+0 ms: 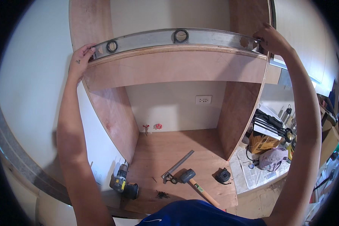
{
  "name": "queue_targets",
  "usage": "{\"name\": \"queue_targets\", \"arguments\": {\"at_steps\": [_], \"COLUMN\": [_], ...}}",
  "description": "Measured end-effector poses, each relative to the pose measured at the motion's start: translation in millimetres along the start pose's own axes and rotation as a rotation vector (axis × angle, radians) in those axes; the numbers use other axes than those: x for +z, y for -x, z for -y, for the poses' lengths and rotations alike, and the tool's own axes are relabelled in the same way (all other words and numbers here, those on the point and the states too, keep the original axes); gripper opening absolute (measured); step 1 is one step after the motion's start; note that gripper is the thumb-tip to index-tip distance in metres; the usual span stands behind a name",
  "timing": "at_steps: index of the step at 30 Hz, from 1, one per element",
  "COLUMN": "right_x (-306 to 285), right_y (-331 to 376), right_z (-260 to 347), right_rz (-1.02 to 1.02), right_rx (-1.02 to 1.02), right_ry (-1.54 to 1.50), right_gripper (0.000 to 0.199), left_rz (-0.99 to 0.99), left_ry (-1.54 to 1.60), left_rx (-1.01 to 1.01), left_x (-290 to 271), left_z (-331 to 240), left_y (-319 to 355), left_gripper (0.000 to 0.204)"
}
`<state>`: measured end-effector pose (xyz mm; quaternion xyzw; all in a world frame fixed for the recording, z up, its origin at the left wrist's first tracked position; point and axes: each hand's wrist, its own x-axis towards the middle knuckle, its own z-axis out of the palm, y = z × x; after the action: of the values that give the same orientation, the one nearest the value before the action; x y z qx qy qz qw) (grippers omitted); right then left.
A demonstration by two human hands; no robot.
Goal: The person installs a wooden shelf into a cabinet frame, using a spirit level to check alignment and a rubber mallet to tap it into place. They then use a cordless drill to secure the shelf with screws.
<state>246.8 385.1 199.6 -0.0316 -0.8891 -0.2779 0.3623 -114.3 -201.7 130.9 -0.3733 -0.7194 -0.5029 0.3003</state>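
A long silver-grey spirit level [150, 40] with round vials stands on edge along the front of a wooden shelf [177, 68], between two upright plywood side panels. Its left end is in the curled fingers of my left hand [81, 61], beside the left panel. My right hand [274, 40] grips the other end, close against the right panel; some of its fingers are hidden behind the level and panel. Both arms are stretched far forward.
Below, the plywood base [154, 154] bears a cordless drill [120, 177], a combination square [180, 164], a hammer [194, 184], a tape measure [223, 175] and a pile of dark screws [162, 194]. Red valve handles [159, 126] protrude at the back. A cluttered counter [248, 175] stands right.
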Motion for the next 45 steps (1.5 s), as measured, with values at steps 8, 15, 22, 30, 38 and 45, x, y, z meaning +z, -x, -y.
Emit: {"name": "queue_targets", "arguments": {"at_steps": [8, 15, 22, 30, 38, 45], "right_x": [-0.9, -4.6, -4.2, -3.1, -6.7, -12.0], "right_y": [-1.5, 0.5, 0.6, 0.6, -1.7, -8.3], "right_z": [3.2, 7.4, 7.6, 6.0, 5.3, 19.7], "right_rz": [0.001, -0.008, -0.007, -0.008, 0.013, 0.11], "right_rx": [-0.022, -0.009, 0.008, -0.011, -0.049, 0.079], "right_ry": [-0.042, -0.029, -0.051, -0.032, -0.022, 0.061], "right_gripper": [0.039, 0.038, 0.04, 0.037, 0.031, 0.019], "left_rz": [0.008, 0.011, -0.004, -0.012, 0.024, 0.037], "left_ry": [-0.017, 0.018, 0.001, -0.018, -0.019, -0.049], "left_rx": [-0.008, -0.003, -0.005, 0.01, -0.031, -0.03], "left_x": [-1.1, -0.5, -0.5, -1.6, -3.4, 2.3], "left_z": [-2.8, 0.6, -1.5, -0.3, -1.7, 1.0], "left_y": [0.9, 0.7, 1.6, 1.3, 0.6, -11.1], "left_gripper": [0.035, 0.034, 0.033, 0.033, 0.036, 0.029]}}
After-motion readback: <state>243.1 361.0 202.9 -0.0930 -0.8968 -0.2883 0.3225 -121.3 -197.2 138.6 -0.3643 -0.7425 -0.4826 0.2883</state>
